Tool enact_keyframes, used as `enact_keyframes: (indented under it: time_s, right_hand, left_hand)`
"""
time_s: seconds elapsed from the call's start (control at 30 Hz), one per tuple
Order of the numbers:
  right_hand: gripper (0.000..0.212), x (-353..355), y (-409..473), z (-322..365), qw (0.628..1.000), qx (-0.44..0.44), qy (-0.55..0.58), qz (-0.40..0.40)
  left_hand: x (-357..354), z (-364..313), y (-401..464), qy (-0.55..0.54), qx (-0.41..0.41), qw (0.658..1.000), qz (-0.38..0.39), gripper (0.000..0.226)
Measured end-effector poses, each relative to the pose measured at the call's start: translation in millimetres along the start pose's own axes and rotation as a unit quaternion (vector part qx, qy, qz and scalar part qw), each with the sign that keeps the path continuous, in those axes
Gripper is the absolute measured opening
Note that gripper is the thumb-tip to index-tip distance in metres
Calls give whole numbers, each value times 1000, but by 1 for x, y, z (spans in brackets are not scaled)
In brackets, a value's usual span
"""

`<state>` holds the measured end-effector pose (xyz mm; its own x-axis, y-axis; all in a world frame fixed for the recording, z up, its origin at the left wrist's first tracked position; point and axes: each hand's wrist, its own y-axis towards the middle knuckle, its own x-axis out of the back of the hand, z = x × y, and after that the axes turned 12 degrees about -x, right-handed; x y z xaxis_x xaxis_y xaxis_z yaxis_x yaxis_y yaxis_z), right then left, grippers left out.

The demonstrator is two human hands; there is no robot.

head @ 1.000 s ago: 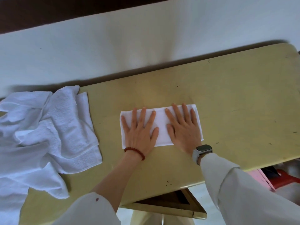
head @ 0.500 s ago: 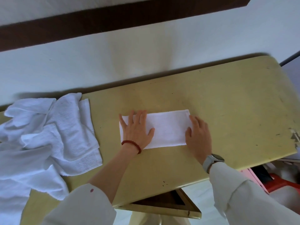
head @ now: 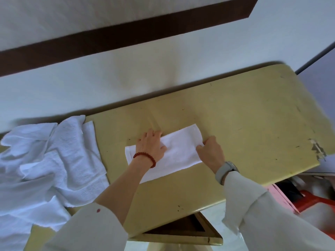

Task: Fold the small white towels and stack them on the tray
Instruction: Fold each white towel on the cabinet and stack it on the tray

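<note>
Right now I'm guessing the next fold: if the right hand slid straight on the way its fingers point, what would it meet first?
Probably the left hand, pressing the folded white towel whose end the right hand pinches.

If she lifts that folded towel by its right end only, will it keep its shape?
Probably not. The folded towel looks like soft terry, so it would likely droop from the right hand once lifted. The heap of unfolded towels lies rumpled, which suggests floppy cloth. It seems light; the left hand resting on it probably stops sliding.
</note>
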<state>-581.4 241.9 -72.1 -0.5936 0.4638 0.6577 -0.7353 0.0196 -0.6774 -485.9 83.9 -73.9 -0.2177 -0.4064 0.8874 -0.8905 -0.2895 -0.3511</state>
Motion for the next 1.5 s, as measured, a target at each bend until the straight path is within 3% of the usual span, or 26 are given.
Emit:
enact_keyframes:
  time_s: [0.03, 0.13, 0.27, 0.33, 0.47, 0.57, 0.63, 0.7, 0.77, 0.87, 1.07, 1.23, 1.5]
  right_hand:
    - [4, 4, -2, 2, 1000, 7, 12, 12]
    - [34, 15, 4, 17, 999, 38, -13, 9]
    - [24, 22, 20, 54, 973, 186, -129, -46]
    - [18, 22, 23, 69, 945, 283, -158, -49]
    - [13, 19, 17, 87, 874, 446, -190, -16]
    - [12, 23, 11, 90, 841, 511, -178, -9]
    - [12, 26, 10, 91, 843, 509, -172, -22]
    - [14, 31, 14, 93, 870, 464, -166, -27]
    - [14, 35, 21, 98, 896, 421, -138, -35]
    - [14, 38, 24, 109, 907, 397, -103, -96]
    - [11, 32, 12, 103, 876, 460, -30, -139]
    - [16, 12, -3, 52, 872, 474, -17, -118]
    - [18, -23, -16, -20, 873, 473, -60, -105]
  left_hand:
    - [0, 0, -4, -19, 15, 1000, 7, 45]
    - [1, -3, -16, -63, 52, 996, 38, 43]
    - [7, 0, -25, -89, 57, 990, 92, 59]
    - [17, 4, -23, -121, 58, 989, 56, 71]
    - [43, 15, 0, -122, 2, 988, -90, 85]
    - [57, 18, 20, -63, -60, 990, -110, 70]
    - [61, 19, 31, -26, -90, 990, -102, 40]
    - [63, 21, 40, -7, -95, 989, -109, 24]
    - [66, 21, 46, -11, -81, 986, -143, 24]
    - [74, 20, 53, 6, -67, 978, -199, 25]
    - [73, 23, 42, 34, -86, 942, -323, 6]
    - [44, 27, 1, 5, -131, 941, -311, 26]
    - [-11, 31, -45, 0, -172, 942, -288, 21]
